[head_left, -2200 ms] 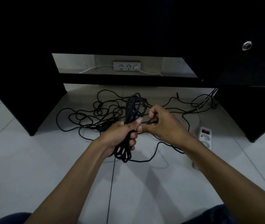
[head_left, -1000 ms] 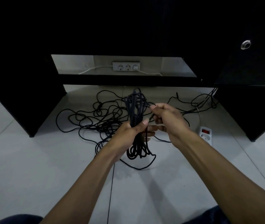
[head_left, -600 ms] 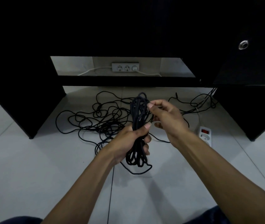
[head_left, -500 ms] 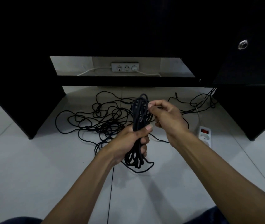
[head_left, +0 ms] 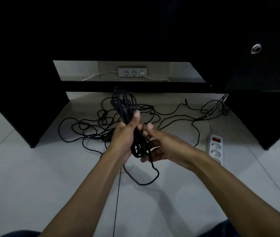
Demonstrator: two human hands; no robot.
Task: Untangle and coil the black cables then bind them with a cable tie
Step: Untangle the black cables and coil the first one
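Gripping the coil upright at its middle, the left hand keeps the loops gathered, while the right hand, fingers curled around the lower strands, feeds cable from the floor tangle

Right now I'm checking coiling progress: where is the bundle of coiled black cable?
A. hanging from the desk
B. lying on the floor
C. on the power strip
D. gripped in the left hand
D: the left hand grips the coiled cable bundle, raised above the floor.
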